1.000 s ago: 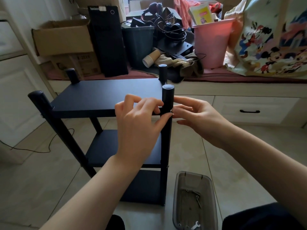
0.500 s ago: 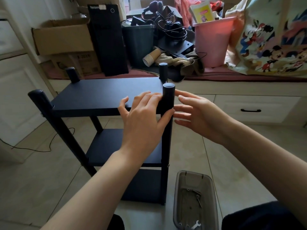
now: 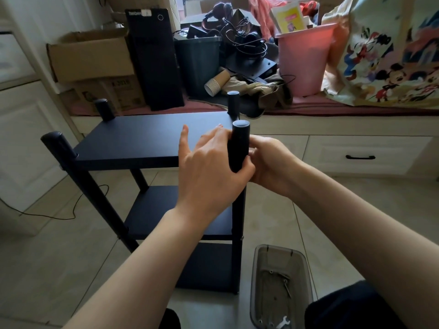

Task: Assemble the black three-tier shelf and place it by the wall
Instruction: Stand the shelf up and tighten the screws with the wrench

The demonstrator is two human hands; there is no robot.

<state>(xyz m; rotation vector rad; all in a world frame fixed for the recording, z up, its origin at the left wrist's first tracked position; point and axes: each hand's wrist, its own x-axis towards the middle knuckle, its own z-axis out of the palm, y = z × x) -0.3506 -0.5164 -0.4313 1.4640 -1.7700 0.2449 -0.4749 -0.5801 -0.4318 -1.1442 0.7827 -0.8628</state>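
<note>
Upright, black shelf (image 3: 152, 136) shows three tiers.

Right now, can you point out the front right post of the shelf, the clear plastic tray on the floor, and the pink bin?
front right post (image 3: 240, 134), head view, on its upper end above the hands.
clear plastic tray (image 3: 257, 269), head view, on its left wall.
pink bin (image 3: 301, 60), head view, on its front wall.

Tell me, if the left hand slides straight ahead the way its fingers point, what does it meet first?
Probably nothing soon: the left hand points across the bare top shelf, toward its far edge. Depth is unclear.
</note>
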